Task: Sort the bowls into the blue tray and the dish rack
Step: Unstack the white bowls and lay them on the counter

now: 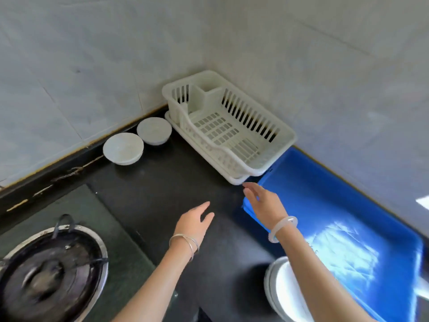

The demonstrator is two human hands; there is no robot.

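Both hands reach out over the dark worktop [162, 182] with nothing in them: the left hand [193, 220] is spread flat with its fingers loose, and the right hand [264, 201] is likewise unclenched, its fingertips near the front corner of the dish rack [232, 129] and just above the near-left edge of the blue tray [336, 205].

Two pale bowls [123, 147] sit against the back wall to the left of the rack, side by side and nearly touching; each seems to be covered or turned over (the blur leaves that unclear). A stack of white bowls [278, 289] shows at the lower right beneath the right forearm, beside the tray's near edge. Rack and tray both look empty, so the sorting appears barely begun.

As for handling, these bowls look like glazed ceramic or hard plastic: stiff, smooth and probably slippery, and if ceramic, chippable against the stone-like worktop. A sound hold would be across the rim with thumb on one side and fingers on the other, or cupped under the base. The stack is likely heavier than it looks, so lifting one bowl off the top should be safer than moving all at once.
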